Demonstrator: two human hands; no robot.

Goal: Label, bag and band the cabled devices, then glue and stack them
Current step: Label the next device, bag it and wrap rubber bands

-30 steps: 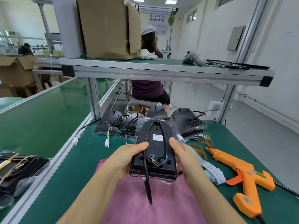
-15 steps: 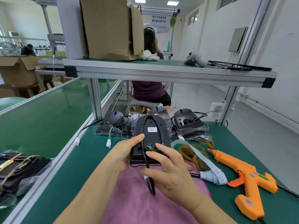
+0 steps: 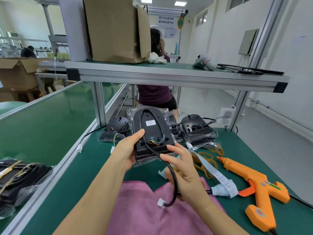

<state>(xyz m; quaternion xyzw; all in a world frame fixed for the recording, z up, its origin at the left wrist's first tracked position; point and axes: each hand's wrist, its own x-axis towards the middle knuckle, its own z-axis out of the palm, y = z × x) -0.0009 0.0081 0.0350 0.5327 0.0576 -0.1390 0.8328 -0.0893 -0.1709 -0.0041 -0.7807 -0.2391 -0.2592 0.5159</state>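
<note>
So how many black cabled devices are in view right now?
3 clearly: the held device in the left hand, the back-left device by the post, the back-right device near the socket. More may hide behind the held one.

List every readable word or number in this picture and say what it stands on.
Hanging sign: two lines of blue Chinese characters, too blurred to quote.
White label on the held device: print too small.
Label strip: print too small.
Glue gun stickers: unreadable.
</note>
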